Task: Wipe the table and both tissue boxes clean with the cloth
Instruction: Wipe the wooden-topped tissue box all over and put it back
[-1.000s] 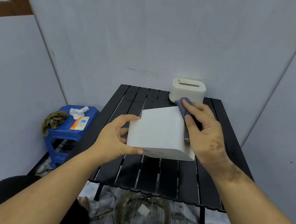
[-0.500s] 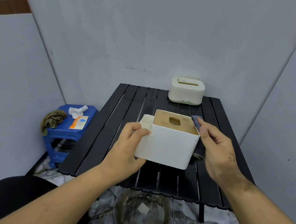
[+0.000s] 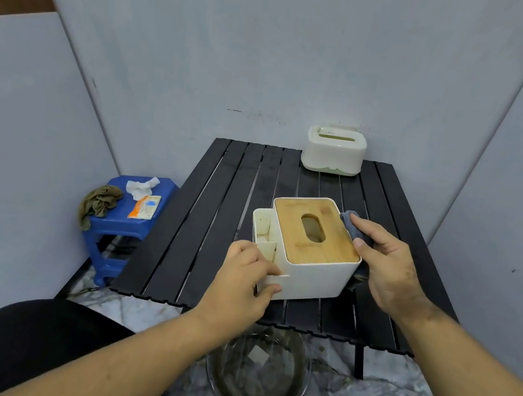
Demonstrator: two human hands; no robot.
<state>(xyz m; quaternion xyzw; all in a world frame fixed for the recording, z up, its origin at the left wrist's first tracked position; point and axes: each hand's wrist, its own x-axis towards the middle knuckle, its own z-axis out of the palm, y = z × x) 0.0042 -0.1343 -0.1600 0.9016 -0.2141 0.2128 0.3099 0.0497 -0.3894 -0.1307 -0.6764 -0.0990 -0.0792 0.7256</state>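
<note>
Near tissue box (image 3: 308,249), white with bamboo lid, upright on black slatted table (image 3: 203,209), toward the front edge. Left hand (image 3: 245,277) pinching the low front-left corner of the side compartment, fingers curled narrow around the wall. Right hand (image 3: 386,269) pressing grey-blue cloth (image 3: 349,227) flat against the box's right wall, fingers closed over it, thumb along the lid edge; cloth trailing down behind the corner. Second tissue box (image 3: 334,153), cream with green base, at the far edge, well apart, untouched. Risks: box close to the table's front edge, so a hard sideways wipe against a light pinch could skid it off toward the glass basin (image 3: 254,385) on the floor below; loose cloth tail could snag in a slat gap. Containers: lid slot shows no tissue poking out; side compartment divided, probably empty, though interior is shadowed. Basin holds murky water with a pale scrap. Blue stool (image 3: 134,212) at left carrying an olive rag, a crumpled tissue, an orange packet.
</note>
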